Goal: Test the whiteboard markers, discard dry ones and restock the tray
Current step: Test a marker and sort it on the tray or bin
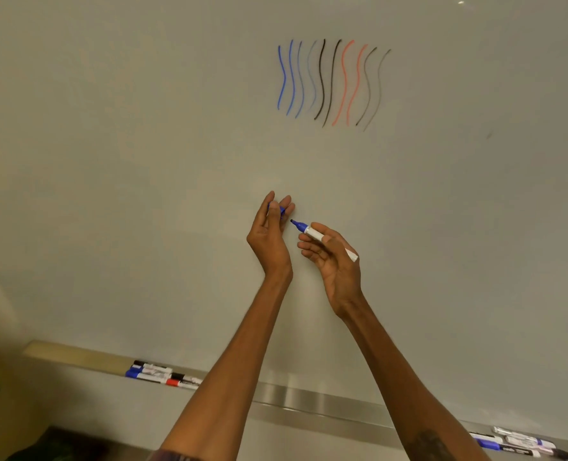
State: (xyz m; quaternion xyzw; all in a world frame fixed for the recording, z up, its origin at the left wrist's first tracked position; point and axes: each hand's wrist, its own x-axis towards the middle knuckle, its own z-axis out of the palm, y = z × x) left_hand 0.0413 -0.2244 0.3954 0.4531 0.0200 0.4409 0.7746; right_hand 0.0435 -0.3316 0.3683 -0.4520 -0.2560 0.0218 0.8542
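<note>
Both raised | right hand (334, 264) grips blue marker (313, 232) | left hand (268, 236) pinches cap (278, 209)

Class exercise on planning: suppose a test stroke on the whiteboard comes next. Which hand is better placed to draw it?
Right. The right hand grips the blue marker, uncapped, its tip bare. The left hand only pinches the blue cap.
</note>
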